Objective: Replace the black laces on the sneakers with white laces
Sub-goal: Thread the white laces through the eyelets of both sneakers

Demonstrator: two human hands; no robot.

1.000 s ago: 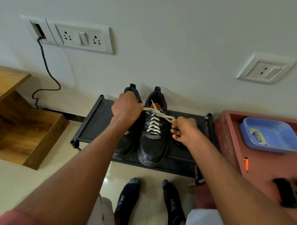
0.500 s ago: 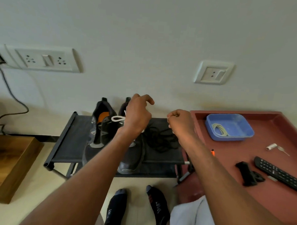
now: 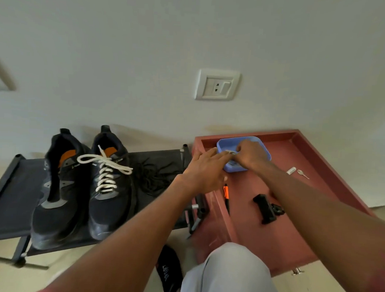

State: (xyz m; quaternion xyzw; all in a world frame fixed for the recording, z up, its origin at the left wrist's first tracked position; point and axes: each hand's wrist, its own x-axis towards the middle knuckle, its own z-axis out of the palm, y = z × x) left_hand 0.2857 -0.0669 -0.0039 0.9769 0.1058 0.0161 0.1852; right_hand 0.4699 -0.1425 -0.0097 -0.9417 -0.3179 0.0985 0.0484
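Observation:
Two black sneakers stand on a black rack (image 3: 10, 195). The left sneaker (image 3: 55, 188) shows no lace. A white lace (image 3: 105, 170) is threaded through the right sneaker (image 3: 111, 204). To their right on the rack lies a loose pile of black laces (image 3: 151, 177). On the red cabinet top (image 3: 295, 194) sits a blue tray (image 3: 232, 168). My right hand (image 3: 252, 154) is curled over the tray and pinches another white lace (image 3: 230, 152). With fingers stretched out, my left hand (image 3: 204, 170) reaches the tray's near rim and touches that lace.
On the cabinet top lie an orange pen (image 3: 226, 192), a black clip-like object (image 3: 265, 208), a small white piece (image 3: 291, 170) and a key (image 3: 303, 174). A wall socket (image 3: 216, 85) is above. My knee (image 3: 230, 273) and a foot in a black sock (image 3: 169, 270) are below.
Both hands have left the white-laced sneaker and moved right to the blue tray. The view has swung right, and the sneakers now stand uncovered.

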